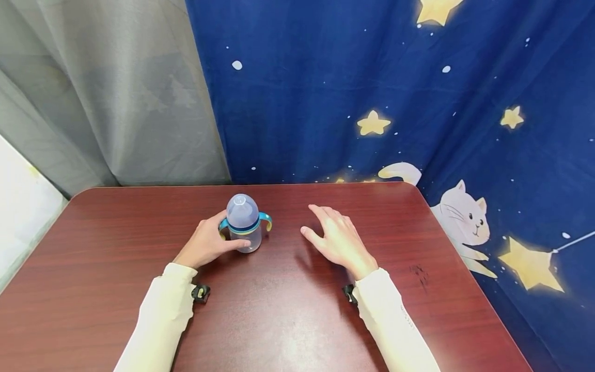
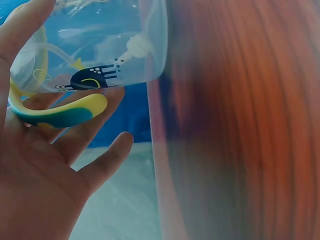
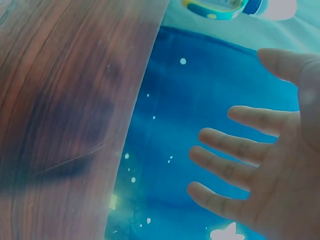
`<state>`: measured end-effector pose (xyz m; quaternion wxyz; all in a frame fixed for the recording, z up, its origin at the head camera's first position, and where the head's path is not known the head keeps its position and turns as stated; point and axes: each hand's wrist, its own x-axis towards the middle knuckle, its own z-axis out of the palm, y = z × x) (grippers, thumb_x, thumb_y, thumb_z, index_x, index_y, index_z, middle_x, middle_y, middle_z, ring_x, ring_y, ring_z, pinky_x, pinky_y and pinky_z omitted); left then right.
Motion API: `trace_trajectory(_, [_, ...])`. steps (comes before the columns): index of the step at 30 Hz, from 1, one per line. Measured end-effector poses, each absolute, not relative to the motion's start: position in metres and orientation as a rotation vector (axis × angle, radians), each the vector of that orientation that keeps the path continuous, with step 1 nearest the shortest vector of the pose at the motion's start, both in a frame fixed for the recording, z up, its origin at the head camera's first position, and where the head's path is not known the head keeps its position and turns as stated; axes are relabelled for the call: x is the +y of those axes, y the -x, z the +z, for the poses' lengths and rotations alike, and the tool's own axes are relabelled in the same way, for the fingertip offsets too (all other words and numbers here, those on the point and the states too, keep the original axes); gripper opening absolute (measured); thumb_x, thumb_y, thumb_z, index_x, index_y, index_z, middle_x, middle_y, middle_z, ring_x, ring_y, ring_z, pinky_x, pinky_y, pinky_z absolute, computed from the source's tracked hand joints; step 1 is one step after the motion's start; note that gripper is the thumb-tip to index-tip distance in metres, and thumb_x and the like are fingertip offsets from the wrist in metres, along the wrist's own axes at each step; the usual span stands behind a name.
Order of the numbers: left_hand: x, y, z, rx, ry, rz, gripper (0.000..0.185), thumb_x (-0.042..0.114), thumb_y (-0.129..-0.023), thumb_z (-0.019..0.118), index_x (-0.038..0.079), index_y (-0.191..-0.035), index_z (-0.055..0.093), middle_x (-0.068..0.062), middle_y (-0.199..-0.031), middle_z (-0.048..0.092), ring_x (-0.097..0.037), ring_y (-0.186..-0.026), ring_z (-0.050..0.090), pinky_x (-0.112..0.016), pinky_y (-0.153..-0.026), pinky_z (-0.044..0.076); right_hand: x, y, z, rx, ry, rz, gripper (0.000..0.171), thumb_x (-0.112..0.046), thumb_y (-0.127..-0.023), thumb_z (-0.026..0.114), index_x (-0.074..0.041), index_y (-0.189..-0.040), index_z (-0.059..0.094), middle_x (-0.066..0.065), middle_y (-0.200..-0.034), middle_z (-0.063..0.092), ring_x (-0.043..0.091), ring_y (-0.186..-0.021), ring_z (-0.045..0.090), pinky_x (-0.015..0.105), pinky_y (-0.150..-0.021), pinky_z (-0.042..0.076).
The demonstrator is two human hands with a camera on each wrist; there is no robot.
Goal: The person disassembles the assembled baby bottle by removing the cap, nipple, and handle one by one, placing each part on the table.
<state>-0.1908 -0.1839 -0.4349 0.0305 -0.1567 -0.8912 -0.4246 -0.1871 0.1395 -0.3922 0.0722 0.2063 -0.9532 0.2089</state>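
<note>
A clear baby bottle (image 1: 245, 222) with a domed cap and blue-and-yellow side handles stands upright on the dark red wooden table (image 1: 116, 248). My left hand (image 1: 209, 242) is wrapped round its left side, thumb in front. The left wrist view shows the bottle (image 2: 100, 50) close up against my palm, its handle (image 2: 60, 115) lying across my fingers (image 2: 102, 160). My right hand (image 1: 337, 237) hovers just above the table to the right of the bottle, fingers spread and straight, holding nothing. The right wrist view shows those spread fingers (image 3: 235, 165) and the bottle's handle (image 3: 215, 7) at the top edge.
A grey curtain (image 1: 102, 93) hangs behind the table on the left. A blue cloth with stars and a white cat (image 1: 395, 93) hangs behind and to the right. The table's rounded far corners and right edge (image 1: 465, 258) are near.
</note>
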Motion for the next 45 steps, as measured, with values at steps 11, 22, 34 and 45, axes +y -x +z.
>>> trace_trajectory(11, [-0.158, 0.193, -0.441, -2.709, 0.522, -1.332, 0.070, 0.047, -0.070, 0.089, 0.021, -0.127, 0.060, 0.007, -0.111, 0.068, -0.014, -0.102, 0.063, -0.042, -0.091, 0.049, 0.132, 0.180, -0.391, -2.798, -0.697, 0.728, 0.061, -0.047, -0.096, 0.059, -0.016, -0.147, 0.048, 0.008, -0.142, 0.054, 0.028, -0.131, 0.050, 0.055, -0.105, 0.037])
trace_trajectory(22, [-0.138, 0.192, -0.435, -2.720, 0.600, -1.267, 0.068, 0.050, -0.070, 0.088, 0.026, -0.128, 0.062, 0.013, -0.110, 0.069, -0.012, -0.099, 0.063, -0.042, -0.091, 0.047, 0.125, 0.178, -0.389, -2.747, -0.769, 0.978, 0.067, -0.051, -0.096, 0.060, -0.019, -0.152, 0.039, 0.001, -0.143, 0.053, 0.020, -0.133, 0.048, 0.052, -0.110, 0.032])
trace_trajectory(34, [-0.112, 0.184, -0.428, -2.745, 0.766, -1.264, 0.066, 0.042, -0.070, 0.090, 0.027, -0.129, 0.063, 0.015, -0.106, 0.069, -0.004, -0.089, 0.063, -0.034, -0.078, 0.052, 0.118, 0.182, -0.393, -2.599, -0.891, 1.352, 0.080, -0.039, -0.083, 0.081, -0.026, -0.151, 0.040, -0.007, -0.142, 0.052, 0.008, -0.125, 0.052, 0.038, -0.105, 0.042])
trace_trajectory(45, [-0.109, 0.186, -0.424, -2.741, 0.798, -1.279, 0.066, 0.044, -0.069, 0.090, 0.029, -0.127, 0.063, 0.017, -0.104, 0.068, -0.003, -0.088, 0.062, -0.033, -0.077, 0.052, 0.126, 0.183, -0.386, -2.567, -0.969, 1.328, 0.070, -0.032, -0.083, 0.080, -0.022, -0.144, 0.048, -0.011, -0.133, 0.058, 0.006, -0.120, 0.055, 0.037, -0.103, 0.043])
